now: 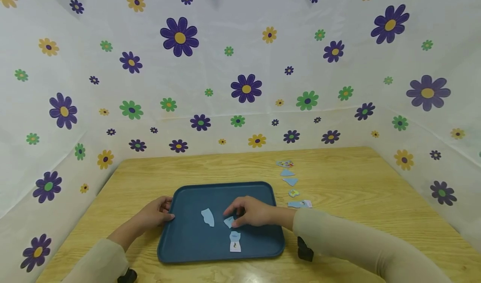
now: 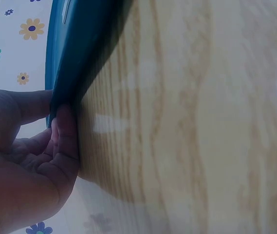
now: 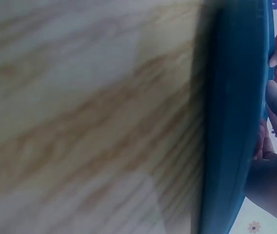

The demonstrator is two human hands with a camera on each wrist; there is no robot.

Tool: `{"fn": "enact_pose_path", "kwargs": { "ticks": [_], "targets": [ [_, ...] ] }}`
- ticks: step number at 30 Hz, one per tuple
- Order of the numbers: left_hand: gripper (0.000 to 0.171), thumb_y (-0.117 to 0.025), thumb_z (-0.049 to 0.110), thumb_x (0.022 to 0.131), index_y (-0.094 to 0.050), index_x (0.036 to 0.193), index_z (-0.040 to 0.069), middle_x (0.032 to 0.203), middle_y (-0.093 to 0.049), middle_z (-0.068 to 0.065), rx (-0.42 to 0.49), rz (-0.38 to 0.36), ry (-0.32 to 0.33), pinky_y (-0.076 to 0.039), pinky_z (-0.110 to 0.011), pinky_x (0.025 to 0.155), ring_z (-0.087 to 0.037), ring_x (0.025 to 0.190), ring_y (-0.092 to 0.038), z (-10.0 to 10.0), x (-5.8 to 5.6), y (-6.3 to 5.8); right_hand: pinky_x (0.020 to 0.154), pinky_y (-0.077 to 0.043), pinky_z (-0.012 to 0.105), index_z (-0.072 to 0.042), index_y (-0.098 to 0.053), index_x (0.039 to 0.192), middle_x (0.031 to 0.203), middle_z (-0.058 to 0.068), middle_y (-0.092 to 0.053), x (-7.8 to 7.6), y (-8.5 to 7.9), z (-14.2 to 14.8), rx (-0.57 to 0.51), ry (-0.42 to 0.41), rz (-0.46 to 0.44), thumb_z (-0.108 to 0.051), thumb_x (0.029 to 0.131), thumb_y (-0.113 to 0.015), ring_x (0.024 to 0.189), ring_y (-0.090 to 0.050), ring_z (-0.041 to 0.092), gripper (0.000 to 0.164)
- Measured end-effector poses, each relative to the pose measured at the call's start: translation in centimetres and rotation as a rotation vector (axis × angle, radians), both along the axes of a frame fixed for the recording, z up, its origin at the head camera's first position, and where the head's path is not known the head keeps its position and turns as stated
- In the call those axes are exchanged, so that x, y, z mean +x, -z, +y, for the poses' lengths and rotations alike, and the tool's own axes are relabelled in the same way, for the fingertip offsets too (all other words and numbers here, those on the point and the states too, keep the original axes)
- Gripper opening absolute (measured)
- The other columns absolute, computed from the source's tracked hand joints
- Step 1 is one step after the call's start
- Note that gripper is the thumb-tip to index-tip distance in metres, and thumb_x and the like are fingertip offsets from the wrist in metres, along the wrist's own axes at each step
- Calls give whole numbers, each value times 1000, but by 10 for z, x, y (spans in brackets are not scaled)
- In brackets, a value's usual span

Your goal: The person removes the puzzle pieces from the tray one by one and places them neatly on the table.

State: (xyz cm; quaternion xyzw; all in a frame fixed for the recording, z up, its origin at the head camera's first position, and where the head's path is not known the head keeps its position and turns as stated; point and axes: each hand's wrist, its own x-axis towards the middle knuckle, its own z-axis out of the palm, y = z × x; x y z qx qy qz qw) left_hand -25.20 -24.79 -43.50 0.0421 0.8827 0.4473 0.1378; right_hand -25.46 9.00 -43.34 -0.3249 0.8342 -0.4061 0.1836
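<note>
A dark blue tray (image 1: 188, 245) lies on the wooden table. My left hand (image 1: 155, 212) grips its left rim; in the left wrist view the thumb is on one side of the rim and the fingers (image 2: 66, 136) on the other. Over the tray's right half, my right hand (image 1: 253, 212) holds a small light-blue puzzle piece (image 1: 228, 221) between thumb and forefinger, low over the tray. A curved light-blue piece (image 1: 208, 217) lies left of it. Nearer the front edge are a blue piece (image 1: 234, 236) and a white-bottomed piece (image 1: 235, 247), set together.
Right of the tray, several more pieces lie in a column on the table, from a multicoloured piece (image 1: 285, 163) at the back to a blue-and-white piece (image 1: 299, 204) near my right wrist. A flower-patterned white cloth (image 1: 218, 137) stands behind and at both sides.
</note>
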Motion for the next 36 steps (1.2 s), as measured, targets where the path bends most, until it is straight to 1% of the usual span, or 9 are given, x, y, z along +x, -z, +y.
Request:
{"fn": "enact_pose_path", "kwargs": {
  "ticks": [6,13,16,19,27,32,36],
  "targets": [
    [56,-65,-4,89,-38,137,-13,109,-50,-18,1,0,-1,-50,-37,74,-28,96,-51,-1,0,-1,84,-43,27,-16,-72,114,105,-8,-57,0,1,-3,41,-13,45,-10,84,-76,93,-52,9,31],
    [56,-65,-4,89,-38,137,-15,108,-50,-18,1,8,16,-49,-36,73,-28,94,-50,1,2,-3,82,-42,27,-14,-73,115,104,-6,-56,2,-1,-5,80,-22,80,-9,83,-77,89,-50,10,32],
    [56,-65,-4,89,-38,137,-14,107,-50,-17,-2,8,8,-49,-36,73,-27,94,-50,1,1,-2,81,-42,26,-14,-72,116,104,-6,-56,3,-2,-5,85,-34,85,-9,84,-76,88,-50,11,33],
    [56,-65,-3,89,-38,137,-15,107,-50,-17,-7,16,18,-49,-36,74,-27,94,-50,1,1,-2,81,-42,26,-14,-72,116,105,-6,-56,3,-3,-5,86,-40,86,-8,84,-76,88,-51,11,32],
    [56,-65,-5,89,-37,137,-15,107,-50,-18,-2,10,6,-49,-36,72,-27,93,-50,2,1,-4,75,-42,24,-15,-73,112,100,-7,-58,2,-3,-5,92,-53,116,-9,85,-75,82,-49,10,28],
    [57,-65,-5,88,-37,136,-15,106,-50,-17,-5,8,0,-49,-36,74,-27,94,-50,2,0,-3,71,-41,23,-15,-73,114,95,-8,-57,2,-4,-4,94,-76,124,-10,86,-74,77,-47,7,28],
    [57,-66,-5,88,-37,136,-15,106,-49,-17,5,1,-4,-49,-36,73,-27,93,-50,2,0,-2,69,-41,23,-14,-72,116,94,-7,-57,2,-4,-3,92,-86,116,-9,87,-73,76,-47,6,29]
  ]
}}
